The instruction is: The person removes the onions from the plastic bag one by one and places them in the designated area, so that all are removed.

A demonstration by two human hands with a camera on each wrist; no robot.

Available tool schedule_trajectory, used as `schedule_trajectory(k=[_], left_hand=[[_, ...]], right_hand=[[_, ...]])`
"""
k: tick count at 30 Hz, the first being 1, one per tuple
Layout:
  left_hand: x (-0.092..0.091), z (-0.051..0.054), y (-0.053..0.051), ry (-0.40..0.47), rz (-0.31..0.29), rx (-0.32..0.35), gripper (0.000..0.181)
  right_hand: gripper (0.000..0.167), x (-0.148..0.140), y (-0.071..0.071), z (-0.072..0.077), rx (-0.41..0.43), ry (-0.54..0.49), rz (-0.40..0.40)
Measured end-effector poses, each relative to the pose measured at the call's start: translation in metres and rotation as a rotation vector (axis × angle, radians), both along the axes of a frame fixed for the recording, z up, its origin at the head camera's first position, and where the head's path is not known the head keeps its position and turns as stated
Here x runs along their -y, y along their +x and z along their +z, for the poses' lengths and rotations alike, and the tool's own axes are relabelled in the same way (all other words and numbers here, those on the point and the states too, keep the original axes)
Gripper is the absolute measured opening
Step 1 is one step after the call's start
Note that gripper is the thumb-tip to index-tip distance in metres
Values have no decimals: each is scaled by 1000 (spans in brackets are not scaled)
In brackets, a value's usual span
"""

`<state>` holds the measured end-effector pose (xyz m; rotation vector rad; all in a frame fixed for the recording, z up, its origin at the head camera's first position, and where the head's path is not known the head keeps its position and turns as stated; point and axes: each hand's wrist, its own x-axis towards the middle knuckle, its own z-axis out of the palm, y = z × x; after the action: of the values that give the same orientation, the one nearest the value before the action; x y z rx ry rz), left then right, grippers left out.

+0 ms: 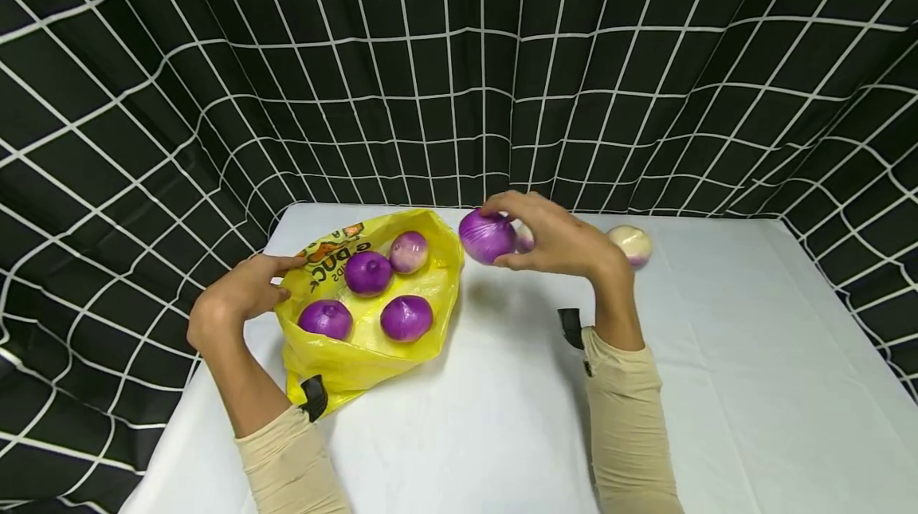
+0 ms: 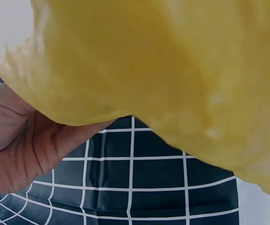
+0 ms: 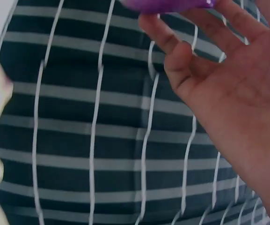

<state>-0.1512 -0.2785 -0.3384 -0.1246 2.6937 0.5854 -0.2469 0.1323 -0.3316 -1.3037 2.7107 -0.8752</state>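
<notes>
In the head view my right hand [image 1: 555, 235] grips a glossy purple onion [image 1: 488, 237] between thumb and fingers. It is held above the table, just right of an open yellow plastic bag [image 1: 387, 359]. My left hand [image 1: 247, 291] holds the bag's left rim, thumb and fingers at its edge; in the left wrist view the yellow plastic [image 2: 125, 61] hides most of the fingers. Several onions lie inside the bag, among them a dark purple one [image 1: 368, 273] and a paler pink one [image 1: 409, 252]. The right wrist view catches only the underside of the held onion [image 3: 167, 4].
A cream and purple onion [image 1: 631, 245] sits on the white table [image 1: 717, 355] to the right of my right hand. Another pale one [image 1: 526, 238] shows partly behind that hand. Black curtains with white grid lines [image 1: 459, 84] stand around the table's back and sides.
</notes>
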Motion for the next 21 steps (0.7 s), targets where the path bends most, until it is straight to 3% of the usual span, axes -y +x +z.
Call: schedule_trajectory(k=[7, 10, 15, 18, 21], left_hand=[[2, 0, 0, -2, -2, -3, 61], [1, 0, 0, 7, 2, -1, 61], [0, 0, 1, 15, 16, 14, 62], [0, -1, 1, 22, 21, 18, 62], [-1, 0, 0, 28, 21, 15, 62]], right_hand=[[64, -81, -13, -6, -11, -20, -349], [65, -117, -18, -17, -14, 10, -526], [68, -166, -26, -45, 51, 61, -791], [67, -185, -28, -62, 102, 71, -896], [67, -193, -29, -72, 140, 72, -942]])
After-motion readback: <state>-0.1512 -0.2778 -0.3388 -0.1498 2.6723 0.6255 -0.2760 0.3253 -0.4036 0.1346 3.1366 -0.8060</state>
